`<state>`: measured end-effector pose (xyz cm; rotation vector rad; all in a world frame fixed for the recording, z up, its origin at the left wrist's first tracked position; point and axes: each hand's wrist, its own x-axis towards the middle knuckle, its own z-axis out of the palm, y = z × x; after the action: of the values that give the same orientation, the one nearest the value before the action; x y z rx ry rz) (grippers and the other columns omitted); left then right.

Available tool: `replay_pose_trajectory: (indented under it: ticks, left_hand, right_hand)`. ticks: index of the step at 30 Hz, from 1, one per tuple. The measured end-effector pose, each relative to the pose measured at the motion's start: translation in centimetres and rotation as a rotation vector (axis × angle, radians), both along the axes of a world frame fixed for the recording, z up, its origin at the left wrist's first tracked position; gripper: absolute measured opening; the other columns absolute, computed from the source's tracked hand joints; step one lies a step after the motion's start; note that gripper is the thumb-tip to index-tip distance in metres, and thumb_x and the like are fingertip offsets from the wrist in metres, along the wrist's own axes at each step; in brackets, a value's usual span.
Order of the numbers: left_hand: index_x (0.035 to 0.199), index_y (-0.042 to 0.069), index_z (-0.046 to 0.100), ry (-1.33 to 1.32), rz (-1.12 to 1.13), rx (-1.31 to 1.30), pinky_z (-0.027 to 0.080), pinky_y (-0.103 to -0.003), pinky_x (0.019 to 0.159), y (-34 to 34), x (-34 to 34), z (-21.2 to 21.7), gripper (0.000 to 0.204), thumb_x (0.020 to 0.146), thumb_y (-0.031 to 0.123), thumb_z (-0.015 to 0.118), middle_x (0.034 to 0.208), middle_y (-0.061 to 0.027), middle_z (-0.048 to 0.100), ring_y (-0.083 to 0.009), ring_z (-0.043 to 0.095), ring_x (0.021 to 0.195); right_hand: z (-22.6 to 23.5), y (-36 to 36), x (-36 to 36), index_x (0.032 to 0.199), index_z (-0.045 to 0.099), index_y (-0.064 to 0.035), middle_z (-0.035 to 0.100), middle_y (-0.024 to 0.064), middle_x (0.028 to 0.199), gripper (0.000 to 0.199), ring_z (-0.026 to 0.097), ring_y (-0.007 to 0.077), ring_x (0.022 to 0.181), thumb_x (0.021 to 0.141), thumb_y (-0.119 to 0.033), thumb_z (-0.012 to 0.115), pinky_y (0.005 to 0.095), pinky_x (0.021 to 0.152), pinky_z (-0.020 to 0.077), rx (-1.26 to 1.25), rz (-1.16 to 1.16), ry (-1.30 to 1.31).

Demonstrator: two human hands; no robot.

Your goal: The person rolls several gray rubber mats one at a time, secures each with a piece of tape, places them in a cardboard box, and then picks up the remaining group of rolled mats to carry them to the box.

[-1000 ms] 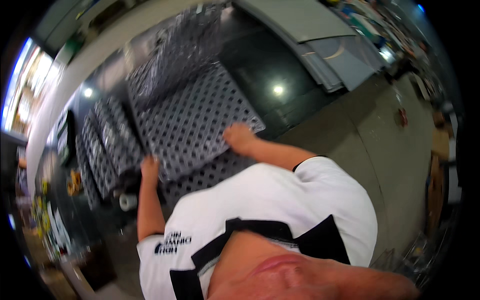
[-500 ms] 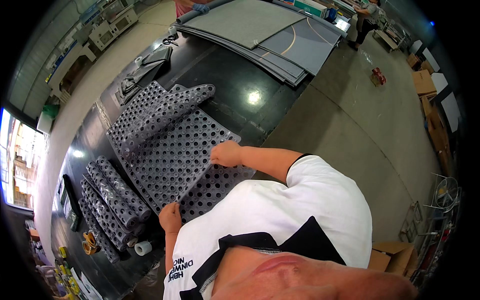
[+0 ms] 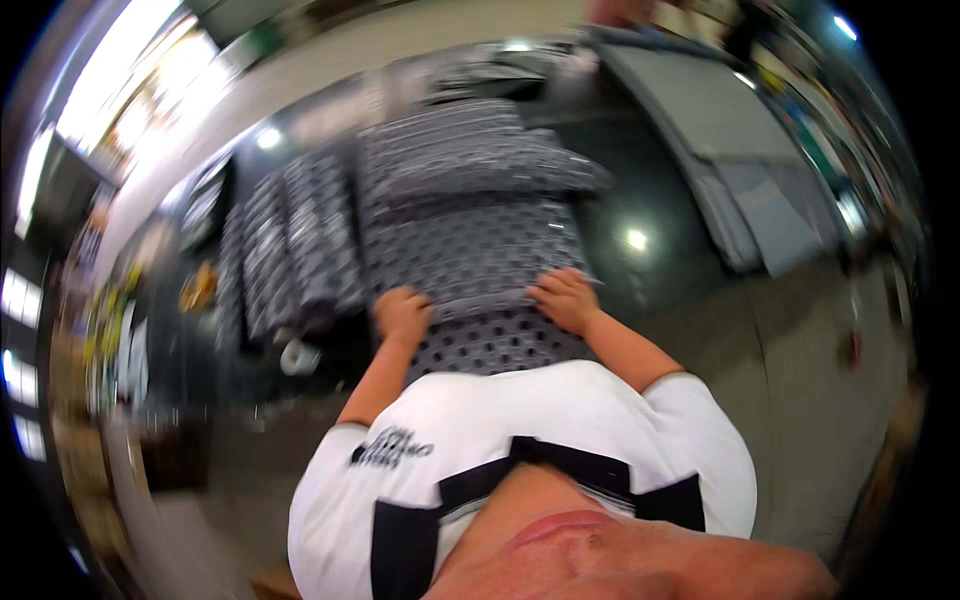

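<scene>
- While both hands press its near fold, the perforated grey mat (image 3: 470, 250) lies on the dark table (image 3: 640, 180), long axis running away from the person.
- Left hand (image 3: 402, 312) and right hand (image 3: 566, 297): fingers curled, grasping the fold.

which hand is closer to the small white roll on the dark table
Left. The left hand grips the near edge of the perforated grey mat, just above the white roll; the right hand holds the mat's far side.

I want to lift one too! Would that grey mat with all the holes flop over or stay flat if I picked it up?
The holey grey mat would probably flop: others nearby lie rolled up. It looks wide, since the left hand and right hand grip it far apart, so likely awkward alone.
</scene>
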<state>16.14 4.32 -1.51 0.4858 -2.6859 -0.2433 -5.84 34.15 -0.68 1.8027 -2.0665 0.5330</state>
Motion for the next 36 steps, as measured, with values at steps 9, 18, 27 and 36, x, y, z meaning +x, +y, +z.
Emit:
replay_pose_trajectory:
  ticks: [9,18,27,36]
  left_hand:
    - [0.092,0.010,0.070,0.244,-0.092,-0.002,0.042,-0.045,0.093,3.4,2.5,-3.1,0.017,0.076,0.013,0.066,0.098,-0.0053,0.064,-0.0274,0.058,0.101]
    - [0.105,0.018,0.069,0.065,-0.016,-0.209,0.031,-0.046,0.109,4.8,4.5,-2.1,0.033,0.075,0.029,0.077,0.106,0.0043,0.062,-0.0234,0.051,0.117]
    - [0.093,0.017,0.070,0.217,0.049,-0.035,0.033,-0.046,0.106,3.9,4.0,-3.5,0.021,0.076,0.029,0.075,0.092,0.0026,0.061,-0.0219,0.052,0.108]
    - [0.071,0.009,0.073,-0.179,0.244,-0.024,0.050,-0.050,0.066,3.5,0.4,1.1,0.024,0.081,0.023,0.056,0.077,-0.0172,0.068,-0.0391,0.067,0.076]
  right_hand:
    - [-2.5,0.3,0.1,0.112,0.072,-0.0181,0.063,-0.0020,0.112,0.040,0.055,0.0243,0.113,0.073,-0.017,0.077,0.0431,0.102,0.0378,0.005,-0.028,-0.143]
    - [-4.3,1.4,-1.8,0.112,0.072,-0.0121,0.056,0.0082,0.100,0.040,0.052,0.0311,0.106,0.073,-0.008,0.078,0.0440,0.093,0.0407,-0.050,0.077,-0.269]
    - [-2.8,1.2,-0.5,0.102,0.075,-0.0165,0.062,-0.0032,0.096,0.027,0.055,0.0228,0.104,0.076,-0.024,0.077,0.0406,0.094,0.0397,-0.039,-0.098,-0.029]
    - [-3.0,-0.8,-3.0,0.085,0.074,-0.0111,0.062,0.0106,0.089,0.022,0.061,0.0322,0.090,0.089,-0.032,0.066,0.0446,0.077,0.0495,0.031,-0.314,-0.282]
